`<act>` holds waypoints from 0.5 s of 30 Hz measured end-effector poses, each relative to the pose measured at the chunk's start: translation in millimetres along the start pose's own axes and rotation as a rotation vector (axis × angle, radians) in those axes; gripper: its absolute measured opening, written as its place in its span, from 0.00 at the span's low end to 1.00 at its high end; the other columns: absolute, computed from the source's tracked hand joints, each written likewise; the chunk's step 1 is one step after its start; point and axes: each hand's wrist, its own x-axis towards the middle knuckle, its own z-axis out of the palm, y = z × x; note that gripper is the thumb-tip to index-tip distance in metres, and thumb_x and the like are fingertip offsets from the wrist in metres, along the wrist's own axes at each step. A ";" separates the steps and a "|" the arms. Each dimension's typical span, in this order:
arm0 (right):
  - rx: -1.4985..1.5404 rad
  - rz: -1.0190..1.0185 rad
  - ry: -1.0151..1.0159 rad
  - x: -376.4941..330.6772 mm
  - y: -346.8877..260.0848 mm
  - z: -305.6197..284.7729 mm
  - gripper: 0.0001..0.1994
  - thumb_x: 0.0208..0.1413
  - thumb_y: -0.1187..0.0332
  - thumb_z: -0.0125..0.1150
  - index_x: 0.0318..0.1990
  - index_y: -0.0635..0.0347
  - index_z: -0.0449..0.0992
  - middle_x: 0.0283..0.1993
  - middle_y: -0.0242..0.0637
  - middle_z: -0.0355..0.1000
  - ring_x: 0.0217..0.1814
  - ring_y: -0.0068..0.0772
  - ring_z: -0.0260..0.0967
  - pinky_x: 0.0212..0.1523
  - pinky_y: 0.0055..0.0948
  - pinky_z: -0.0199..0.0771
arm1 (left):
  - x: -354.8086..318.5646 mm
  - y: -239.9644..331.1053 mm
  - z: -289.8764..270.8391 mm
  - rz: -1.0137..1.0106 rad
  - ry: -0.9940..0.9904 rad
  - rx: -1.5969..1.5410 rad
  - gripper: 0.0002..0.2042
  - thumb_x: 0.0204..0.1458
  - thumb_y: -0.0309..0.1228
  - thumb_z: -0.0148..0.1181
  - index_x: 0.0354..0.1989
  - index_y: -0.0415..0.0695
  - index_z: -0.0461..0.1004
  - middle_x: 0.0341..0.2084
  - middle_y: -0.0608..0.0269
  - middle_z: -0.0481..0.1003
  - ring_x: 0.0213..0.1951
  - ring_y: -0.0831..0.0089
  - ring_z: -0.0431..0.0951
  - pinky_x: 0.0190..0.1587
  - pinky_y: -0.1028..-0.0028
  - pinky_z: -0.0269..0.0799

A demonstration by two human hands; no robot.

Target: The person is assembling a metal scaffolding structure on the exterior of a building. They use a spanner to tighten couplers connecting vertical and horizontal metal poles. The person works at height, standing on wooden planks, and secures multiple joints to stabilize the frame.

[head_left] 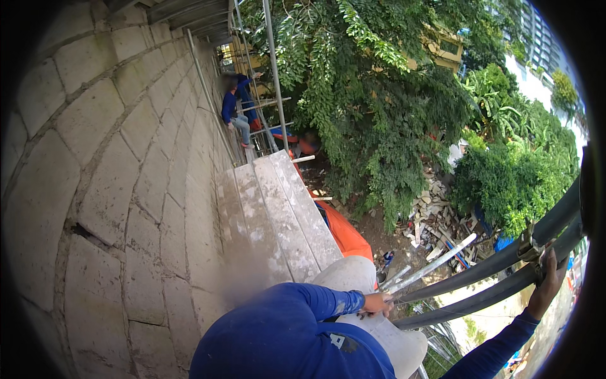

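My left hand (377,304) is closed in front of my light-coloured trousers (380,338), beside the near ends of two dark scaffold tubes (467,281). What its fingers hold is too small to make out. At the right, my right hand (548,283) is wrapped round the lower dark tube, next to a metal clamp (529,246) on the tubes. Both my arms are in blue sleeves. A bare metal pole (435,262) slants up to the right beyond my left hand.
Rough wooden planks (287,211) run ahead along a stone block wall (107,189). Farther along, a person in blue (233,107) sits by upright scaffold poles (276,76). Orange sheeting (344,230) hangs beside the planks. Trees (372,95) and rubble (435,218) lie below right.
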 end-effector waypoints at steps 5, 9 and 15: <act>0.002 -0.025 -0.011 -2.3 -5.6 6.9 0.27 0.70 0.60 0.56 0.70 0.69 0.64 0.64 0.43 0.71 0.68 0.34 0.67 0.71 0.33 0.59 | 6.0 -10.1 -1.5 0.033 0.013 0.018 0.11 0.63 0.34 0.57 0.48 0.42 0.70 0.30 0.56 0.79 0.11 0.79 0.67 0.11 0.73 0.60; 0.017 -0.029 0.027 -5.1 -9.1 2.7 0.28 0.70 0.61 0.57 0.70 0.70 0.64 0.64 0.44 0.71 0.68 0.35 0.67 0.71 0.33 0.59 | 6.7 2.3 5.2 0.002 -0.016 0.019 0.11 0.63 0.34 0.57 0.49 0.42 0.70 0.31 0.57 0.79 0.11 0.79 0.67 0.11 0.73 0.60; 0.017 -0.036 0.022 -5.6 -10.2 18.1 0.29 0.70 0.60 0.57 0.71 0.70 0.63 0.65 0.44 0.71 0.68 0.35 0.67 0.72 0.33 0.59 | -2.1 -8.4 -3.0 0.040 0.034 -0.014 0.12 0.62 0.33 0.58 0.49 0.41 0.71 0.30 0.57 0.79 0.11 0.78 0.67 0.11 0.73 0.61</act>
